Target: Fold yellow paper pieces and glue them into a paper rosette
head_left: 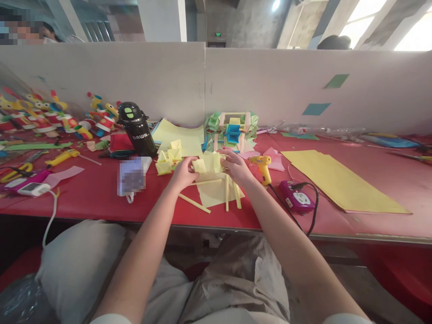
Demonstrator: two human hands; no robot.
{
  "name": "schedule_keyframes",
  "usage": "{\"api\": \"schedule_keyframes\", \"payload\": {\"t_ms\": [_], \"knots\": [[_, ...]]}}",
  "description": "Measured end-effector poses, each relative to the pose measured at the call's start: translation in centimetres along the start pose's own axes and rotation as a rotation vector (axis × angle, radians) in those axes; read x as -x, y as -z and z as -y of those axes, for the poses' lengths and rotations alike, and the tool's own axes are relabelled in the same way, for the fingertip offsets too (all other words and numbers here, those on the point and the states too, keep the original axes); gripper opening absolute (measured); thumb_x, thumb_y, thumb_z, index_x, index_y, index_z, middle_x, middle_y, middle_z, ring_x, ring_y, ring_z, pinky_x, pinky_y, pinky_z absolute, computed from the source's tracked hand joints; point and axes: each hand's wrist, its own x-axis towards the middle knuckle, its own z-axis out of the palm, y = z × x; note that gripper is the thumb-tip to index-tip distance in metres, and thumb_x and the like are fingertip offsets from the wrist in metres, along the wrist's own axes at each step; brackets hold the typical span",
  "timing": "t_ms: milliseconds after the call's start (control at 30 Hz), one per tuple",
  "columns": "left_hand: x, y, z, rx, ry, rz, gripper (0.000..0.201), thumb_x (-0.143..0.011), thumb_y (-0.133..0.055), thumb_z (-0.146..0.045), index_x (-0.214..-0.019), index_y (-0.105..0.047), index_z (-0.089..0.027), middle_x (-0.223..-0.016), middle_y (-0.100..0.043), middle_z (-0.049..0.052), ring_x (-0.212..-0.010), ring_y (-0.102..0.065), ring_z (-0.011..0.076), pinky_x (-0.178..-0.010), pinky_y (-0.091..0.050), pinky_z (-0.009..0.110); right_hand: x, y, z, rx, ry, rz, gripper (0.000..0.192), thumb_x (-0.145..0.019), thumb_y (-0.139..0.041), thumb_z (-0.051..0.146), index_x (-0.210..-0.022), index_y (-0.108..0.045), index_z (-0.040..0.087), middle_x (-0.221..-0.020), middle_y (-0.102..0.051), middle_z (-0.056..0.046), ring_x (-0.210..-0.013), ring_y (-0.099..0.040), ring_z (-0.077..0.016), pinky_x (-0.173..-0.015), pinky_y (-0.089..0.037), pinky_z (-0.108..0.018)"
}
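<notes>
My left hand (184,174) pinches a small folded piece of pale yellow paper (199,165) over the middle of the red table. Opposite it, my right hand (236,167) has its fingers closed on an upright folded yellow paper piece (216,162). Beneath both hands lies a sheet of yellow paper (211,194). Thin yellow paper strips (227,195) rest on and beside that sheet. Left of my left hand stand several folded yellow paper shapes (164,166). Behind my hands is a paper model (233,132) in green, pink and blue.
A black bottle (137,132) and a phone-like device (132,177) are to the left. On the right are a yellow glue gun (263,169), a purple power strip (297,198) and yellow sheets (344,184). A white partition (135,76) borders the back; paper-cup toys (50,117) crowd the far left.
</notes>
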Motion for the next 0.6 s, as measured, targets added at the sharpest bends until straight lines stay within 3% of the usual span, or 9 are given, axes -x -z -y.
{"api": "schedule_keyframes", "payload": {"t_ms": [333,467,600], "knots": [[0.1,0.1,0.0,0.002,0.011,0.057,0.055,-0.066,-0.075,-0.01,-0.118,-0.061,-0.021,-0.099,-0.068,0.004,-0.076,-0.066,0.0163,-0.065,-0.053,0.025,-0.1,0.0,0.0,-0.083,-0.036,-0.018,0.046,-0.062,-0.079,0.037,-0.105,-0.064,0.027,-0.086,-0.062,0.003,-0.072,-0.058,-0.0118,-0.062,-0.05,-0.025],[0.0,0.4,0.5,-0.036,-0.005,0.06,0.077,-0.061,-0.084,-0.021,-0.133,-0.054,-0.022,-0.12,-0.064,0.01,-0.092,-0.065,0.0222,-0.079,-0.054,0.032,-0.1,0.1,0.0,-0.1,-0.033,-0.015,0.045,-0.061,-0.077,0.034,-0.104,-0.064,0.028,-0.089,-0.064,0.002,-0.076,-0.061,-0.0138,-0.064,-0.051,-0.026],[0.0,1.1,0.8,-0.063,-0.01,-0.048,0.098,-0.056,-0.088,-0.026,-0.144,-0.044,-0.021,-0.145,-0.045,0.018,-0.114,-0.058,0.0289,-0.092,-0.05,0.036,-0.1,0.1,0.2,-0.076,-0.028,-0.006,0.044,-0.062,-0.073,0.033,-0.105,-0.064,0.028,-0.091,-0.065,0.001,-0.077,-0.062,-0.0147,-0.064,-0.05,-0.026]]}}
